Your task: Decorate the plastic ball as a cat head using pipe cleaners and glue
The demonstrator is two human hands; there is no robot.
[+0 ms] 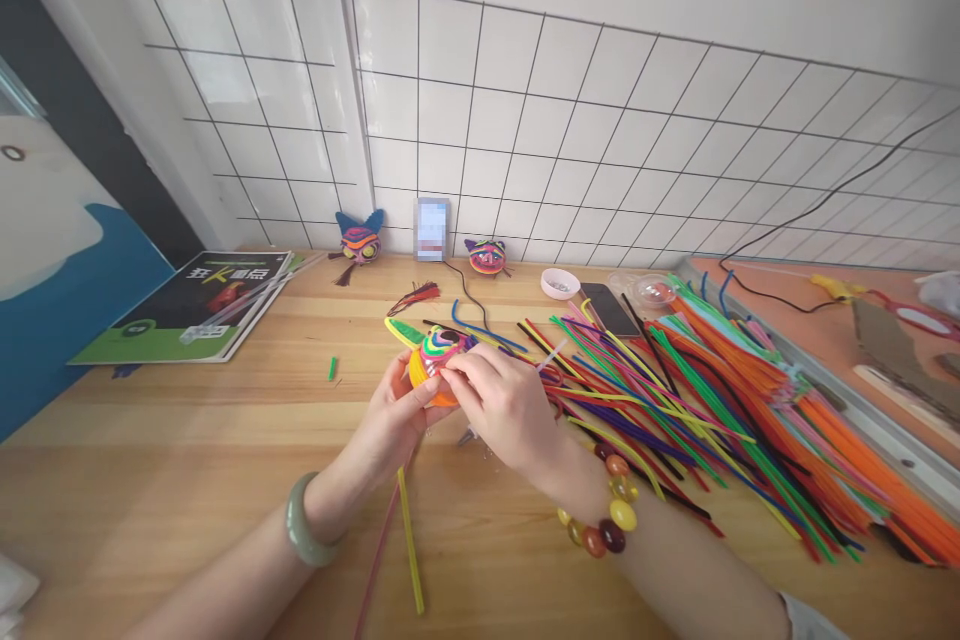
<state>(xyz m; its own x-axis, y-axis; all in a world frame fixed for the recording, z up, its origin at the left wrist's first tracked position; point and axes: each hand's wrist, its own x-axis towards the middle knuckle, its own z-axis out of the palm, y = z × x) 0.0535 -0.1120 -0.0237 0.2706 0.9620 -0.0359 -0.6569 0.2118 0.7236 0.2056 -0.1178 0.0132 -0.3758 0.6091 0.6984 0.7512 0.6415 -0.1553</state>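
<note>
A colourful pipe-cleaner mask is in my left hand, whose fingers and thumb are wrapped around its lower left side. It has an orange edge, curved bands of several colours and a dark eye, with a yellow-edged green ear pointing up to the left. My right hand is closed, its thumb and fingertips pinched together against the mask's front. Whatever lies between those fingertips is hidden. Below my hands, a yellow pipe cleaner lies on the wooden table.
Many loose pipe cleaners spread across the right side. Two finished masks, one blue-eared and one purple-edged, stand by the tiled wall beside a propped phone. A pink bowl, dark phone and book lie farther out.
</note>
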